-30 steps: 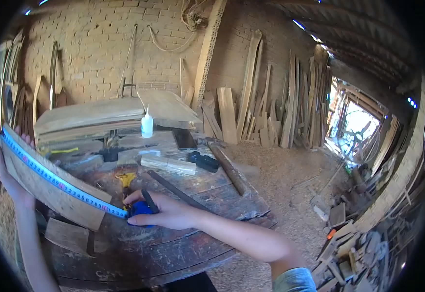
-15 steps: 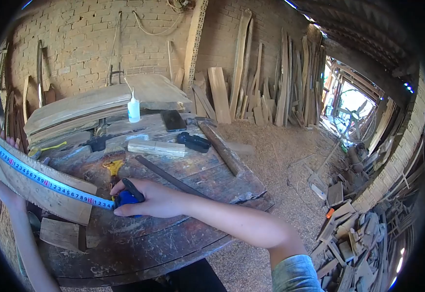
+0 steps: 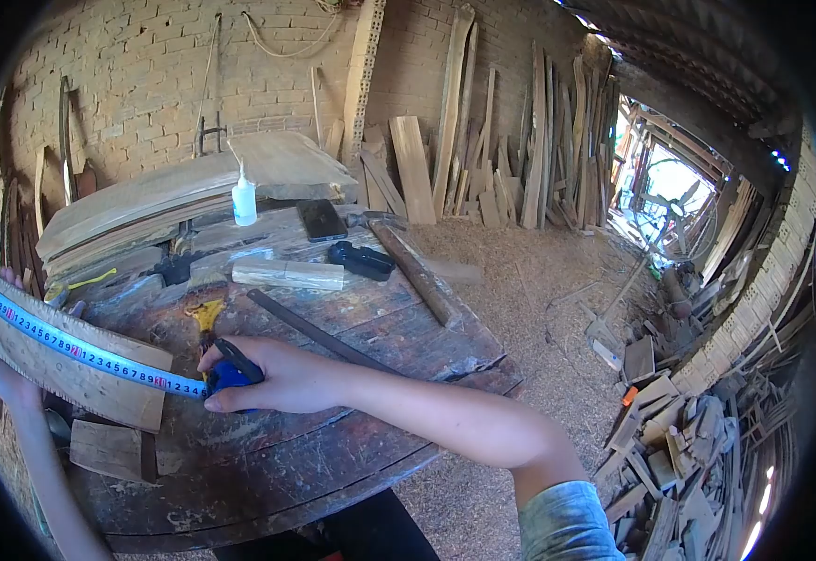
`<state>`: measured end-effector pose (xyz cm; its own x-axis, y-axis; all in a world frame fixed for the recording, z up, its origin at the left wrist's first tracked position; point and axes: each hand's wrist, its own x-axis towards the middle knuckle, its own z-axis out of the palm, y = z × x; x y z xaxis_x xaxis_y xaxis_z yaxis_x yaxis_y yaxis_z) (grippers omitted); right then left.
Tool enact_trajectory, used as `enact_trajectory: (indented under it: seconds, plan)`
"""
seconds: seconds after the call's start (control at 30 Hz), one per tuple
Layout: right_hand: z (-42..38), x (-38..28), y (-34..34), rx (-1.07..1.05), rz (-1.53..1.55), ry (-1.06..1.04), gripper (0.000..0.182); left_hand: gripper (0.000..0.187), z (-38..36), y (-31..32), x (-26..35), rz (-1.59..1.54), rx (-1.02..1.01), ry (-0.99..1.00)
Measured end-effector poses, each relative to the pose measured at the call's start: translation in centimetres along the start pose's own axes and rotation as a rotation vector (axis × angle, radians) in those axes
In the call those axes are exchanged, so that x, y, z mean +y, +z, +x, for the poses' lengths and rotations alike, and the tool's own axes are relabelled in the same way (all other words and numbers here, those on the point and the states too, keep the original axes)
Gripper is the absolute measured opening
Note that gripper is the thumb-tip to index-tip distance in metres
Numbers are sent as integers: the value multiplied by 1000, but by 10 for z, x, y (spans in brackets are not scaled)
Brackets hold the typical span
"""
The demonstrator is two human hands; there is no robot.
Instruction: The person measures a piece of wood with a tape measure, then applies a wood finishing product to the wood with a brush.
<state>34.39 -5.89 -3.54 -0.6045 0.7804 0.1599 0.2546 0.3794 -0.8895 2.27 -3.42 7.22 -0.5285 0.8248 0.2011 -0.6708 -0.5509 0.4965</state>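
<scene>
At the far left, my left hand (image 3: 6, 366) grips the end of a wooden board (image 3: 108, 395), its fingers partly hidden behind it. A blue tape measure (image 3: 230, 376) is wrapped in my right hand (image 3: 277, 376), with a dark pen-like stick also between the fingers. The printed tape blade (image 3: 76, 351) stretches along the board's face, from the left end past the right end to the case. Below the board lies a short wood block (image 3: 107, 451). A yellow-handled tool (image 3: 205, 313) rests just beyond my right hand.
On the worn workbench (image 3: 333, 430) are a dark curved bar (image 3: 310, 327), a pale wood strip (image 3: 286, 274), a black object (image 3: 363, 260), a phone (image 3: 321, 221), a hammer (image 3: 417, 276) and a glue bottle (image 3: 244, 201). Thick slabs (image 3: 137, 206) stand behind; scrap wood (image 3: 679, 458) piles at right.
The camera view has shifted a little, so the bench and hands appear slightly further left and most of the scene higher. Both hands keep their hold, and the blade still lies along the board.
</scene>
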Motion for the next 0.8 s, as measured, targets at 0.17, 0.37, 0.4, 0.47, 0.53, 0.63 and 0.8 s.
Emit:
enact_trajectory:
  seconds: [0.17,0.37,0.4,0.47,0.53,0.63,0.8]
  plan:
    - [3,7,1,4,-28,-40,46,61,88,-72,0,-105,-982,-146]
    - [2,7,1,16,-48,-53,46,62,27,-20,-3,-2,-565,-26]
    - [2,8,1,19,-60,-60,46,63,78,-59,1,-50,-1067,-119]
    - [2,6,1,22,-50,-58,46,63,76,-57,0,-55,-1059,-127]
    - [2,6,1,23,-43,-55,47,63,-10,10,-6,32,-39,45]
    - [2,6,1,24,-46,-40,47,62,-9,9,-5,27,-33,35]
    - [2,7,2,18,-33,-31,47,61,75,-63,-1,-100,-974,-169]
